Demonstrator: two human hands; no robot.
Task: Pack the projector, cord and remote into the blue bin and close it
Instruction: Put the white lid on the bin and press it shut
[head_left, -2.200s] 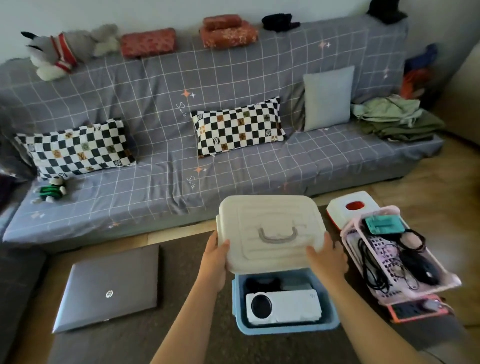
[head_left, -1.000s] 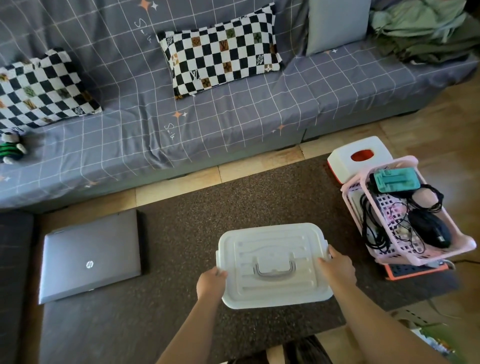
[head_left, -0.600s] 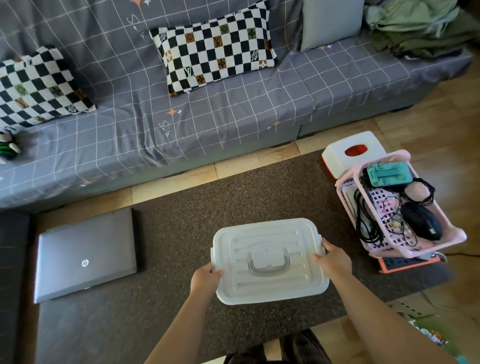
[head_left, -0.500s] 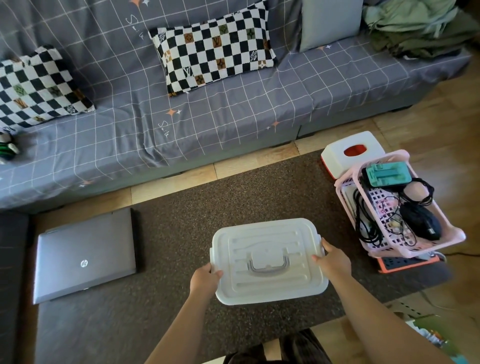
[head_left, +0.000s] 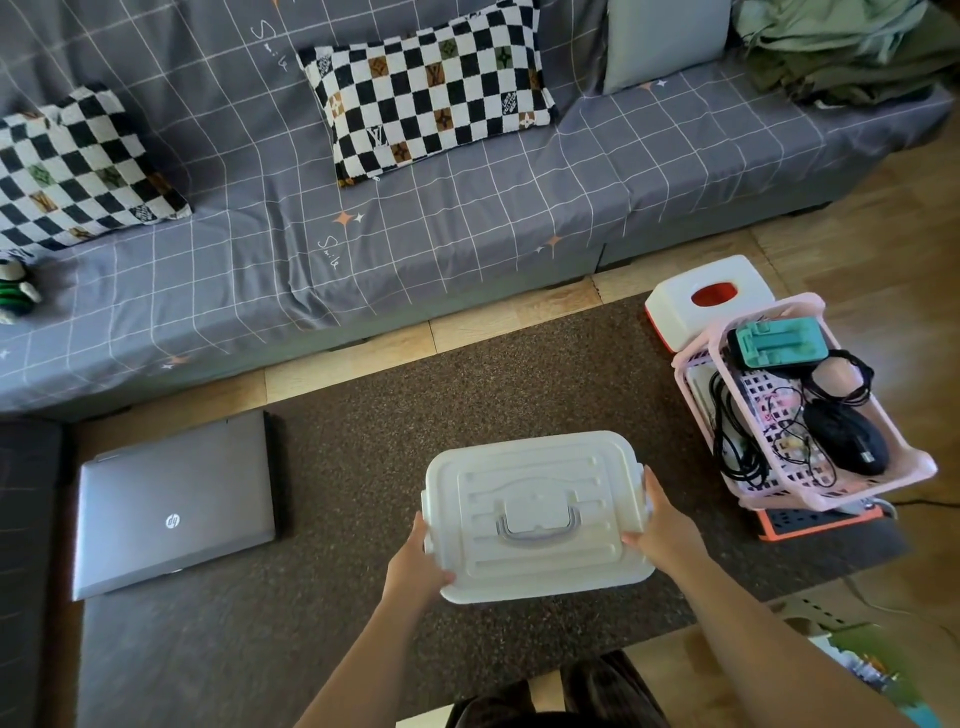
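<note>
Closed laptop (head_left: 174, 506) lies at left on the dark tabletop (head_left: 363, 415). Left hand (head_left: 418, 566) grips the white lid's (head_left: 535, 514) left edge, right hand (head_left: 662, 527) grips its right edge; lid fully covers the bin underneath, mid-tabletop. Pink basket (head_left: 904, 470) of cables sits at right.

white lid (head_left: 535, 514), left hand (head_left: 418, 564), right hand (head_left: 667, 530) gripping

A dark brown speckled desk (head_left: 363, 426) carries a closed grey laptop (head_left: 174, 506) at its left, the white-lidded bin (head_left: 535, 514) near the front, and at the right a white tissue box (head_left: 706, 299) beside a pink basket (head_left: 909, 467), which seems to rest on an orange power strip (head_left: 815, 522).
</note>
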